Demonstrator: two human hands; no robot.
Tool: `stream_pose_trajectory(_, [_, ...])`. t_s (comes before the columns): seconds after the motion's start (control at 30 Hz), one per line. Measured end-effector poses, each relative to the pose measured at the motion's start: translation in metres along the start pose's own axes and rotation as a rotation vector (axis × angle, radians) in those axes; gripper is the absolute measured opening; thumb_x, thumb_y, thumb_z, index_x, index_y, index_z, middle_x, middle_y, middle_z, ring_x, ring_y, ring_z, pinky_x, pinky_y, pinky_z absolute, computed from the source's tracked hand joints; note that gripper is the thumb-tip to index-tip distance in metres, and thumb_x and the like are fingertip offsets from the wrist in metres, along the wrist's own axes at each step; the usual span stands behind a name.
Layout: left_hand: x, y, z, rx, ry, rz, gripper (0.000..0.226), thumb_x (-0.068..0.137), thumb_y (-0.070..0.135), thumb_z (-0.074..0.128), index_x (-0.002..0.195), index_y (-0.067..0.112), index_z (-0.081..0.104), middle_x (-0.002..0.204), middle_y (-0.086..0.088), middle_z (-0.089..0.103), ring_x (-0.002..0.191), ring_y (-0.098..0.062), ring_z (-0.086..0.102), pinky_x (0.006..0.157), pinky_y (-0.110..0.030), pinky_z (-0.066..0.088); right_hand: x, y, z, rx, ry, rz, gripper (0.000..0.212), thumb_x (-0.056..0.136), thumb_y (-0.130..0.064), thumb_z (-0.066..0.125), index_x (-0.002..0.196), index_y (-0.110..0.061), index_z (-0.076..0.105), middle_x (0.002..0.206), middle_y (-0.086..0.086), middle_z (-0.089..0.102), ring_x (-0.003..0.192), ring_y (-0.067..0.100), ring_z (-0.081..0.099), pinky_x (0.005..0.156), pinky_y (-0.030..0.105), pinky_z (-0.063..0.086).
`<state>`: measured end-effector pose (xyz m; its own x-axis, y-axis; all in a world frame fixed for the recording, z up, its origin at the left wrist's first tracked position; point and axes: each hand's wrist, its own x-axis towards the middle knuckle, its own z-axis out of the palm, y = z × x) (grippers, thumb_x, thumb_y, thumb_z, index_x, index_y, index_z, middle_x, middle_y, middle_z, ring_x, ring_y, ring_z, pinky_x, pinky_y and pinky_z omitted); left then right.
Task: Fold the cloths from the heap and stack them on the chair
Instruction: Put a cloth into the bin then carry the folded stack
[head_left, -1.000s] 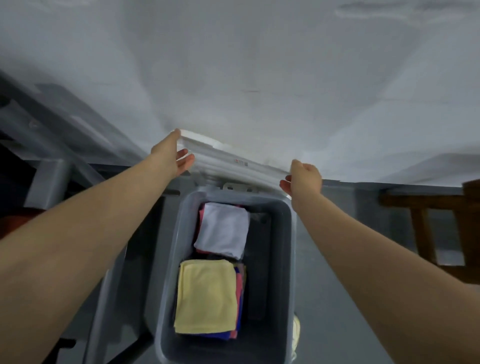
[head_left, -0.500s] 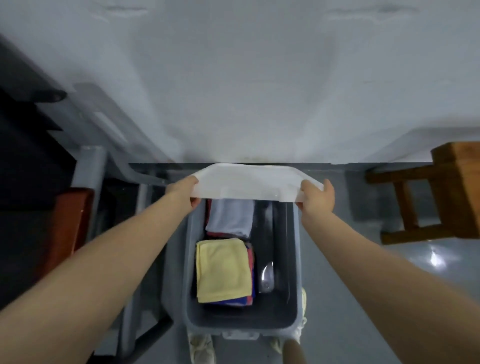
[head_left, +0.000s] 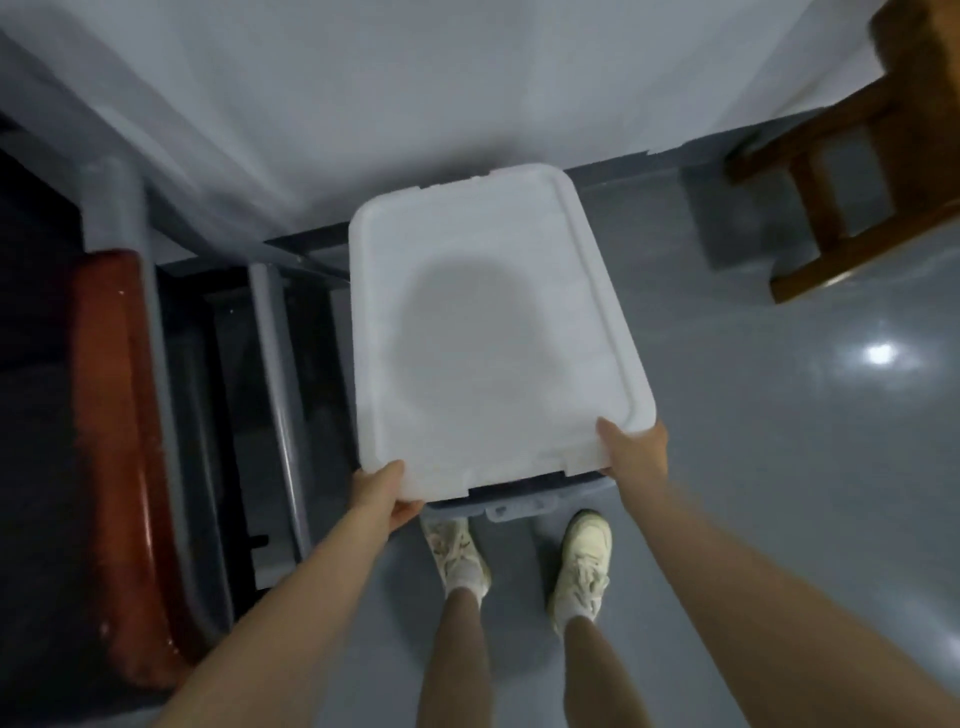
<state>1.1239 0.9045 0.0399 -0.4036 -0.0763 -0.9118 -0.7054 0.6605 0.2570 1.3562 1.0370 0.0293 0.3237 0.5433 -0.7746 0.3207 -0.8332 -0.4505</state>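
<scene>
A white plastic lid (head_left: 493, 332) lies flat over the grey bin (head_left: 524, 501), of which only the near rim shows. My left hand (head_left: 382, 493) grips the lid's near left corner, thumb on top. My right hand (head_left: 631, 449) grips the near right corner the same way. The folded cloths inside the bin are hidden under the lid. A wooden chair (head_left: 852, 171) stands at the upper right.
A white cloth-covered table (head_left: 415, 93) fills the top of the view. A red-brown seat on a grey metal frame (head_left: 119, 441) stands at the left. My two feet in pale shoes (head_left: 582, 561) stand on the glossy grey floor just behind the bin.
The lid was held upright at the bin's far end; both hands have swung it down flat over the bin, covering the cloths. The view has tipped down toward my feet.
</scene>
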Motion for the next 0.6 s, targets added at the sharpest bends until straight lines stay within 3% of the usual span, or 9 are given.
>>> stream_pose_trajectory(0.1, [0.022, -0.044, 0.013, -0.031, 0.066, -0.029, 0.044, 0.094, 0.004, 0.053, 0.136, 0.003, 0.042, 0.131, -0.021, 0.051, 0.097, -0.033, 0.052, 0.033, -0.024, 0.049, 0.02, 0.042, -0.006, 0.02, -0.024, 0.065, 0.062, 0.082, -0.023, 0.074, 0.134, -0.006, 0.045, 0.12, 0.013, 0.056, 0.106, 0.031, 0.06, 0.08, 0.048, 0.057])
stream_pose_trajectory(0.17, [0.034, -0.062, 0.024, -0.051, 0.122, -0.001, 0.044, 0.093, 0.002, 0.051, 0.137, 0.002, 0.043, 0.133, -0.021, 0.051, 0.094, -0.034, 0.053, 0.031, -0.021, 0.045, 0.031, 0.059, -0.006, 0.038, -0.048, 0.106, 0.058, 0.085, -0.022, 0.072, 0.133, -0.003, 0.045, 0.118, 0.013, 0.055, 0.102, 0.03, 0.059, 0.075, 0.043, 0.057])
stream_pose_trajectory(0.3, [0.055, -0.1, 0.038, -0.017, 0.209, 0.083, 0.04, 0.092, 0.004, 0.051, 0.132, 0.007, 0.049, 0.116, -0.014, 0.058, 0.075, -0.023, 0.058, 0.047, -0.025, 0.051, 0.054, 0.085, -0.005, -0.053, -0.077, 0.102, 0.059, 0.086, -0.025, 0.071, 0.134, -0.006, 0.043, 0.112, 0.01, 0.056, 0.08, 0.025, 0.06, 0.082, 0.05, 0.057])
stream_pose_trajectory(0.37, [0.064, -0.111, 0.038, 0.032, 0.237, 0.119, 0.038, 0.091, 0.009, 0.054, 0.129, 0.009, 0.051, 0.12, -0.015, 0.06, 0.079, -0.025, 0.059, 0.06, -0.03, 0.052, 0.062, 0.094, -0.003, -0.098, -0.103, 0.111, 0.053, 0.086, -0.023, 0.069, 0.13, -0.006, 0.046, 0.099, 0.005, 0.056, 0.066, 0.018, 0.058, 0.084, 0.05, 0.057])
stream_pose_trajectory(0.47, [0.075, -0.115, 0.039, 0.068, 0.214, 0.13, 0.038, 0.091, 0.012, 0.057, 0.129, 0.011, 0.05, 0.124, -0.015, 0.059, 0.095, -0.03, 0.062, 0.057, -0.029, 0.049, 0.068, 0.105, 0.001, -0.122, -0.136, 0.124, 0.047, 0.087, -0.018, 0.066, 0.126, -0.003, 0.046, 0.083, 0.001, 0.052, 0.064, 0.019, 0.057, 0.085, 0.05, 0.056])
stream_pose_trajectory(0.53, [0.083, -0.118, 0.04, 0.054, 0.19, 0.124, 0.041, 0.092, 0.011, 0.056, 0.132, 0.012, 0.047, 0.127, -0.012, 0.057, 0.106, -0.033, 0.061, 0.061, -0.031, 0.05, 0.072, 0.115, 0.002, -0.111, -0.146, 0.128, 0.047, 0.087, -0.02, 0.066, 0.127, -0.003, 0.047, 0.091, 0.003, 0.054, 0.074, 0.024, 0.06, 0.077, 0.043, 0.059])
stream_pose_trajectory(0.6, [0.088, -0.119, 0.041, 0.008, 0.176, 0.108, 0.044, 0.093, 0.007, 0.054, 0.135, 0.012, 0.045, 0.128, -0.011, 0.056, 0.108, -0.032, 0.06, 0.069, -0.033, 0.051, 0.073, 0.125, 0.002, -0.138, -0.174, 0.133, 0.037, 0.088, -0.016, 0.064, 0.121, -0.005, 0.052, 0.098, 0.007, 0.057, 0.08, 0.022, 0.059, 0.057, 0.024, 0.054])
